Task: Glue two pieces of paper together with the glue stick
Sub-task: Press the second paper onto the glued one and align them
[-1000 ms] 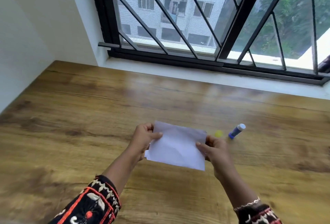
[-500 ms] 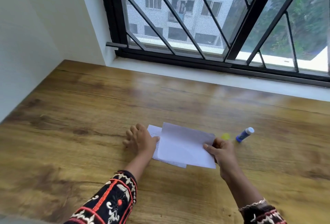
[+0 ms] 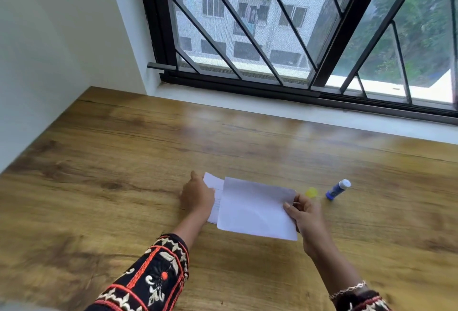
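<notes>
Head view: we pin the lower sheet (image 3: 215, 183) to the table (image 3: 124, 162) with our left hand (image 3: 198, 196), fingers flat.
Right hand (image 3: 306, 214): thumb and fingers pinch the upper sheet (image 3: 255, 209) at its right edge, overlapping the lower one.
Risk: we judge the sheets could bond crooked.
Glue stick (image 3: 337, 189): lies right of the papers, uncapped, yellow cap (image 3: 311, 192) beside it; it may dry.
Containers: none.
</notes>
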Demonstrator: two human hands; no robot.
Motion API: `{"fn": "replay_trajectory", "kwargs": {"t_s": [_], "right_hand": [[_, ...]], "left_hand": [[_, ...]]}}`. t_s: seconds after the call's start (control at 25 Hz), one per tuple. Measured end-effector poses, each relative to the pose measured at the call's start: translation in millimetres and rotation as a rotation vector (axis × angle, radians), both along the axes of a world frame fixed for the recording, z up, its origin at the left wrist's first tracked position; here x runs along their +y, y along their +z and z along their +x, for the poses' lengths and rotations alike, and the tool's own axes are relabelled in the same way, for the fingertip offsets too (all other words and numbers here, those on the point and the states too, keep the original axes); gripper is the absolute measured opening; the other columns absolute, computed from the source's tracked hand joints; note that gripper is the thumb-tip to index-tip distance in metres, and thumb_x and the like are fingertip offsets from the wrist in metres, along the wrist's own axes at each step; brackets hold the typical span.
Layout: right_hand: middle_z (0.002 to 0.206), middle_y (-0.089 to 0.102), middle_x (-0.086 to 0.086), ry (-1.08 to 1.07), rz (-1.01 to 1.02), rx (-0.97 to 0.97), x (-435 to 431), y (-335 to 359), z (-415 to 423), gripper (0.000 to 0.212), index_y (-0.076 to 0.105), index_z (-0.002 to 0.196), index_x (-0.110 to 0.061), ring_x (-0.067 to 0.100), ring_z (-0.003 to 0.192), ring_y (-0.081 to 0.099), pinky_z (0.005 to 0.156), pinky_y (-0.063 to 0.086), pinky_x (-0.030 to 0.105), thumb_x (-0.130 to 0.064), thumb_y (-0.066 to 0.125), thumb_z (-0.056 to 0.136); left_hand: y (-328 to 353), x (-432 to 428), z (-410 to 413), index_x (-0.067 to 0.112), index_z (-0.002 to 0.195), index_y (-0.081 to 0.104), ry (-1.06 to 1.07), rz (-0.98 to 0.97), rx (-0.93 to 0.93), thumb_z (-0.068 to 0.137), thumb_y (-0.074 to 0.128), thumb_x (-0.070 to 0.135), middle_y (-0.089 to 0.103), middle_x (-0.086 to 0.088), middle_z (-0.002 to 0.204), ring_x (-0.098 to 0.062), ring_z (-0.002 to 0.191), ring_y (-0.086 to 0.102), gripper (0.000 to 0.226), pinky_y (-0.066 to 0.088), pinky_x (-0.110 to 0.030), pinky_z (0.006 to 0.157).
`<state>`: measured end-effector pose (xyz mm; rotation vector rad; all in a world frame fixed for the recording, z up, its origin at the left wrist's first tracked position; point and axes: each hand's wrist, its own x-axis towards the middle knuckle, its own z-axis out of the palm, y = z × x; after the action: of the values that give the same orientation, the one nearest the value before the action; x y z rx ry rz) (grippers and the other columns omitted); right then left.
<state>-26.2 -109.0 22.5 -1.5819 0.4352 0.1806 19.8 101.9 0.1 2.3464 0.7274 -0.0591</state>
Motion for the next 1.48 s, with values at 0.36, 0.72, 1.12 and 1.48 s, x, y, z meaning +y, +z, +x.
{"fn": "replay_trajectory", "kwargs": {"t_s": [0.36,0.72,1.12,1.48], "right_hand": [[0.080,0.068,0.015,-0.064,0.077,-0.033,15.7,15.8,6.3,0.008,0.065,0.085,0.000,0.025,0.072,0.062,0.066,0.049,0.034,0.003,0.058,0.082],[0.071,0.067,0.007,-0.167,-0.003,-0.153,12.8,20.9,9.5,0.013,0.065,0.070,-0.010,0.020,0.065,0.061,0.058,0.046,0.030,0.001,0.064,0.078],[0.066,0.059,0.005,-0.207,-0.011,-0.157,8.1,22.4,15.9,0.009,0.066,0.084,-0.005,0.022,0.068,0.058,0.067,0.049,0.035,0.000,0.066,0.077],[0.065,0.057,0.003,-0.214,0.041,-0.137,8.0,26.1,16.2,0.018,0.065,0.092,-0.007,0.018,0.064,0.058,0.064,0.049,0.029,0.002,0.066,0.077]], "left_hand": [[27.0,-0.6,-14.1,-0.002,0.081,0.063,0.138,-1.010,-0.149,0.083,0.052,-0.014,0.065,-0.007,0.057,-0.014,0.040,0.058,0.016,0.047,-0.021,0.042],[32.6,-1.6,-17.5,0.012,0.072,0.068,0.082,-1.116,-0.143,0.081,0.055,-0.013,0.070,-0.002,0.055,-0.019,0.050,0.058,0.030,0.041,-0.028,0.057],[36.1,-5.8,-21.9,0.008,0.084,0.068,0.054,-1.150,-0.138,0.082,0.055,-0.012,0.073,-0.005,0.064,-0.021,0.055,0.064,0.024,0.049,-0.029,0.056],[37.7,-8.2,-22.4,0.007,0.088,0.068,0.047,-1.188,-0.146,0.082,0.053,-0.015,0.072,-0.004,0.062,-0.018,0.049,0.064,0.028,0.051,-0.023,0.045]]}}
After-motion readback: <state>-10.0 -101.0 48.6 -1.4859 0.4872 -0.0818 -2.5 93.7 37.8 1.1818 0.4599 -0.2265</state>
